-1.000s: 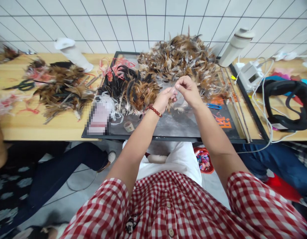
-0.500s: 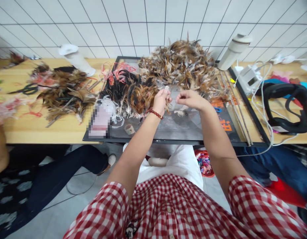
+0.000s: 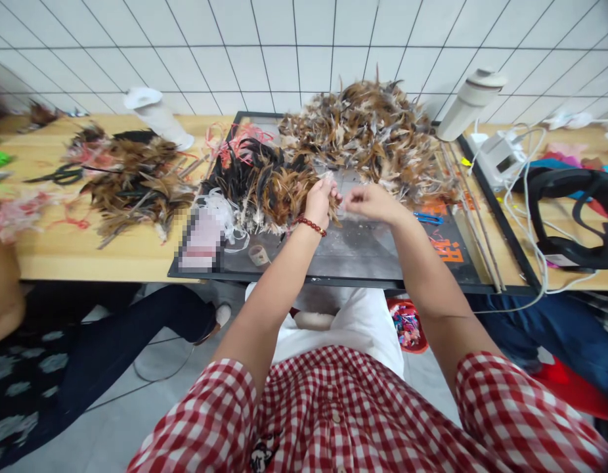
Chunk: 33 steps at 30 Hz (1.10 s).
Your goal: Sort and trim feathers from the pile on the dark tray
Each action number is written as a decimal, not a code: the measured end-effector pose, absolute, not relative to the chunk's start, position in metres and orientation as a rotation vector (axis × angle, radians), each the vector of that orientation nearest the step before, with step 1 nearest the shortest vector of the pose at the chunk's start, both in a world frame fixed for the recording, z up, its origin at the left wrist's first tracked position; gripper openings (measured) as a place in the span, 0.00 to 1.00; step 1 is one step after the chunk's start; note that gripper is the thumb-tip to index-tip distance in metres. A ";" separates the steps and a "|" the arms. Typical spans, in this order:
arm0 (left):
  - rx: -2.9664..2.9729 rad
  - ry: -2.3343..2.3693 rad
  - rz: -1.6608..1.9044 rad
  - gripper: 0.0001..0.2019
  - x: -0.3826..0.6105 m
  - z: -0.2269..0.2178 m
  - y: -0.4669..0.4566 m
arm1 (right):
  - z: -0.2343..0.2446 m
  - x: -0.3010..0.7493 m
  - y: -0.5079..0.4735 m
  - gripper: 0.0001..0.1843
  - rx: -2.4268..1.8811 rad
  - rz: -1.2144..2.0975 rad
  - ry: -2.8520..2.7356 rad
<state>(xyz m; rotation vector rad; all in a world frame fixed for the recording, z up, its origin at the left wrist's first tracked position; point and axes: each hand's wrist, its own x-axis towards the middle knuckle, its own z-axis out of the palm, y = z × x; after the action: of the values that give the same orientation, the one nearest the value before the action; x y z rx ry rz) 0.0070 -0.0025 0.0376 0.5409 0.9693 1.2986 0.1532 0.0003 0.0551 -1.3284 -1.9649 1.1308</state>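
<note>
My left hand [image 3: 321,200], with a red bead bracelet at the wrist, is closed around a small bunch of brown feathers [image 3: 333,190] held over the dark mat [image 3: 363,253]. Just to its right, my right hand [image 3: 370,200] is pinched shut; what it pinches is too small to name. Beside my left hand lies a bundle of black and orange feathers [image 3: 264,184]. A big heap of loose brown feathers [image 3: 368,131] sits right behind both hands.
More feathers [image 3: 131,174] and black scissors [image 3: 58,175] lie on the wooden table at left, beside a white spool [image 3: 156,115]. Blue snips [image 3: 427,218], thin sticks [image 3: 474,223], a white bottle [image 3: 469,102], cables and a black headset [image 3: 574,210] are at right. Another person sits at left.
My hands have dropped lower toward the mat and parted slightly; the right hand drew away to the right of the left.
</note>
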 end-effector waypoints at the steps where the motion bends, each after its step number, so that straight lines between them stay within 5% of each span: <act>1: 0.558 0.970 1.285 0.15 0.008 0.037 -0.003 | 0.053 0.152 0.003 0.07 -1.280 1.151 -1.733; 6: 0.658 0.989 1.247 0.15 0.012 0.032 -0.003 | 0.043 0.148 0.011 0.18 -1.149 1.325 -1.188; 25: 0.789 0.988 1.216 0.16 0.015 0.032 -0.008 | 0.036 0.140 0.011 0.22 -1.130 0.995 -1.379; 33: 0.808 0.961 1.214 0.19 0.014 0.034 -0.008 | 0.030 0.149 0.020 0.32 -1.084 1.169 -1.272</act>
<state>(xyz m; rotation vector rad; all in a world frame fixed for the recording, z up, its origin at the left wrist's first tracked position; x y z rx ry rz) 0.0144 -0.0082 0.0336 0.8076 0.9615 1.2141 0.1492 0.0200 0.0304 -1.0845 -1.2720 1.1685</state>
